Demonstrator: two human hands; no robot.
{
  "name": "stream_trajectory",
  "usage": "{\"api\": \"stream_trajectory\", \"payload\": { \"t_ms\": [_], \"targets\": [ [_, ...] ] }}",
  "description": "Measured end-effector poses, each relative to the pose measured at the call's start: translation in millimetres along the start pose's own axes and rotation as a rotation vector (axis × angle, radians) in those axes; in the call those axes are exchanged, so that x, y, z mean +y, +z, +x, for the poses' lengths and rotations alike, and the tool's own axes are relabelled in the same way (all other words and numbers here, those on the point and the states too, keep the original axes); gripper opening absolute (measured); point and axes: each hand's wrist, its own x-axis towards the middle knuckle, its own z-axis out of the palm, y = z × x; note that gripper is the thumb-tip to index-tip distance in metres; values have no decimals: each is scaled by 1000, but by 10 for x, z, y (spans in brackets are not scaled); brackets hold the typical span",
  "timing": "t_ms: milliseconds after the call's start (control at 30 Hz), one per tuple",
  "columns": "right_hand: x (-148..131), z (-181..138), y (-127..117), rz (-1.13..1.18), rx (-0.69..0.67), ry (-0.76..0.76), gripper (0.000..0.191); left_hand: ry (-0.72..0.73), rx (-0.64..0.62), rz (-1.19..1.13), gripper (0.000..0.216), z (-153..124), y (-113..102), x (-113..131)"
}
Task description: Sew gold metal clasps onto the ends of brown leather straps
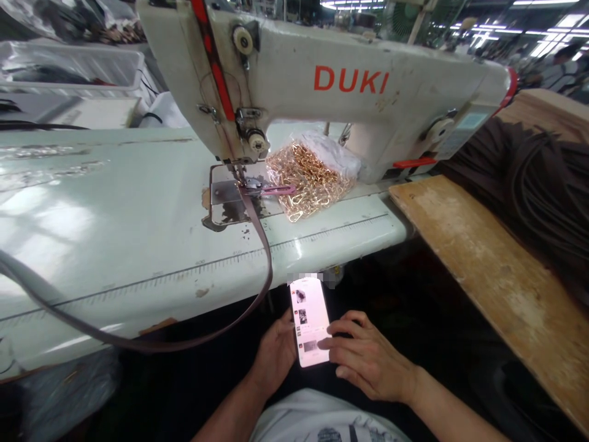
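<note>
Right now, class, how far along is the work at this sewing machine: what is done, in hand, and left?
Done: one end of a dark strap sits under the needle of the sewing machine. In hand: the left hand holds a phone, the right hand touches its screen; neither touches the strap. Left: seemingly the bag of gold clips and the pile of straps beside the machine.

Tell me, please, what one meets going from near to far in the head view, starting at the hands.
phone, held by the left hand and touched by the right hand → sewing table → needle plate → bag of gold clasps → white bins
</note>
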Motion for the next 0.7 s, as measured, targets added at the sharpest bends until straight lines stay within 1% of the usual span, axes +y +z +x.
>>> {"api": "stream_trajectory", "payload": {
  "t_ms": [267,367,433,500,600,700],
  "targets": [
    [-16,30,92,-9,-80,4,27,-10,12,-7,41,12,4,15],
    [-29,45,64,1,-72,-23,29,-17,16,0,40,1,22,16],
    [-42,48,11,11,-16,-42,33,-17,17,1,40,-3,32,17],
    [-44,42,-48,16,80,-21,33,-17,17,3,39,-4,36,19],
    [-18,21,-106,29,203,74,22,-19,17,9,38,-9,37,23],
    [10,2,-132,44,255,135,14,-31,14,11,36,-37,58,29]
  ]
}}
